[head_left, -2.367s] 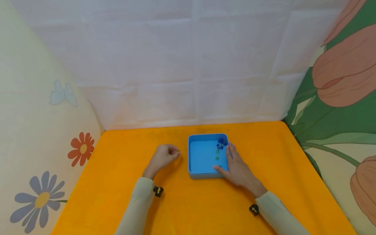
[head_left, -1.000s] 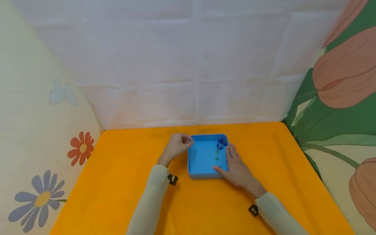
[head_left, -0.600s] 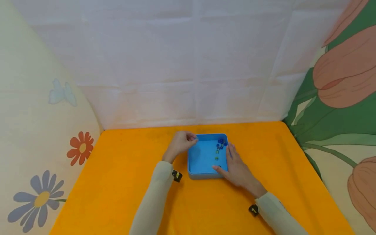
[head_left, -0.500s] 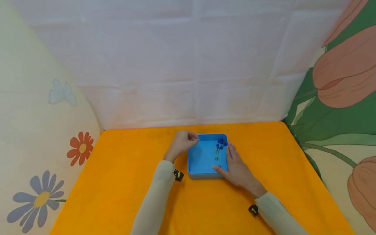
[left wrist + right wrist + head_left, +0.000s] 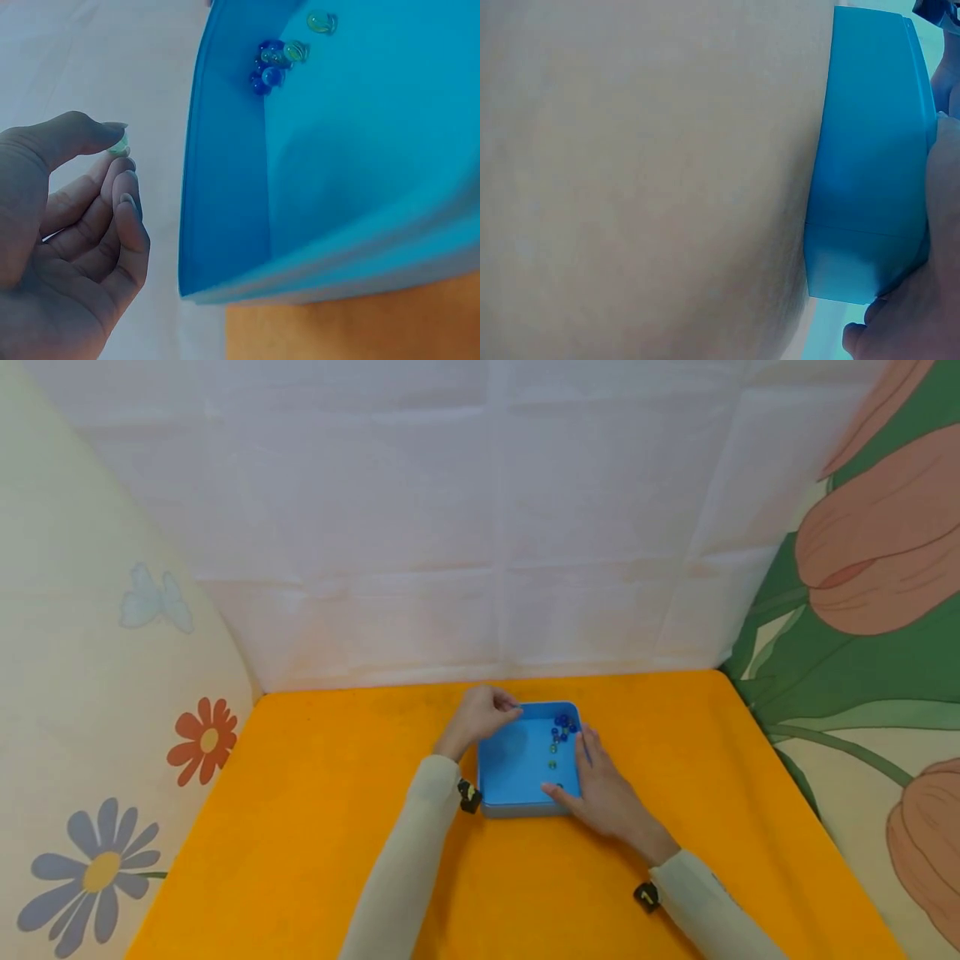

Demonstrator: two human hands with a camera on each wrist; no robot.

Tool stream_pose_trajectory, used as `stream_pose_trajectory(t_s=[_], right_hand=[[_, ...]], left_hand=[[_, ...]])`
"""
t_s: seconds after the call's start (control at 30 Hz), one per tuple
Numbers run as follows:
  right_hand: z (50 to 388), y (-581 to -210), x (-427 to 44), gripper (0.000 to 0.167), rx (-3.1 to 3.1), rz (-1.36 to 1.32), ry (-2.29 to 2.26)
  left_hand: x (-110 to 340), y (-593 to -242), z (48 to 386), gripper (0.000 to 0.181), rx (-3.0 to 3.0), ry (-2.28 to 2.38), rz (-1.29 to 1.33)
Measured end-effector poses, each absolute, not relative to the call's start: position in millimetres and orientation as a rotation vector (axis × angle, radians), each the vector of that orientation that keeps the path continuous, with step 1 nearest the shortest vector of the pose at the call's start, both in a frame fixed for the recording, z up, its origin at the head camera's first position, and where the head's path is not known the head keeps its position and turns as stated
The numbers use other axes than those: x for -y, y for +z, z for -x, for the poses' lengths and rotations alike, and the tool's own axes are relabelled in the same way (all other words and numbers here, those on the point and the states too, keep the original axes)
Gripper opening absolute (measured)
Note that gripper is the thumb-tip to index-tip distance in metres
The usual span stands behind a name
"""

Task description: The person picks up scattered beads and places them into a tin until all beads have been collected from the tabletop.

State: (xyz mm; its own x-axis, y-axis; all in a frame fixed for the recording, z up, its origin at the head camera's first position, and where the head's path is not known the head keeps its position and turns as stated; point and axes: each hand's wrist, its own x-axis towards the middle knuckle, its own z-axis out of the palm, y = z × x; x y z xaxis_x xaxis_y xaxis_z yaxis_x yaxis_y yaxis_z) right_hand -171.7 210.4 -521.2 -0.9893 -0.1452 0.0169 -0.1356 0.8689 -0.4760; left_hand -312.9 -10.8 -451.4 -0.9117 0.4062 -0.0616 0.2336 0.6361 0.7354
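Observation:
In the left wrist view, the thumb and fingertips of my left hand pinch a pale green glass marble. The head view places that left hand at the far left corner of a square blue box. My right hand holds the box at its right side, the thumb over the near rim and the fingers along the right wall. Blue marbles cluster in the box's far right corner, and a yellow-green marble lies closer to the front. Part of the right hand is cut off in the right wrist view.
The box stands on a table with an orange cover. Behind it hangs a creased white sheet. Flower-printed cloth borders the left, and a tulip print borders the right.
My left hand has moved right and away from me, from the table left of the box to its far left corner, still pinching the marble. The right hand and box have stayed put.

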Motion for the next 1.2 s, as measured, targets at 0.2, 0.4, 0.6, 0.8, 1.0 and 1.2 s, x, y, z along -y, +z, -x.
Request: stream_pose_trajectory(t_s=[0.2, 0.4, 0.6, 0.8, 1.0, 1.2], right_hand=[[172, -521, -210, 0.117, -3.026, 0.238, -0.77], [172, -521, -210, 0.115, -3.036, 0.262, -0.78], [173, -523, -210, 0.116, -3.042, 0.251, -0.765], [172, -522, -210, 0.116, -3.042, 0.243, -0.752], [172, -521, -210, 0.116, -3.037, 0.239, -0.761], [171, -519, -210, 0.115, -3.03, 0.244, -0.773]], left_hand=[[2, -453, 318, 0.024, -2.627, 1.145, -0.535], [-3, -455, 321, 0.023, -2.62, 1.168, -0.575], [-7, -461, 322, 0.022, -2.623, 1.15, -0.59], [-11, -468, 321, 0.022, -2.614, 1.127, -0.59], [-15, -470, 322, 0.023, -2.598, 1.103, -0.603], [-17, -469, 323, 0.022, -2.591, 1.105, -0.622]])
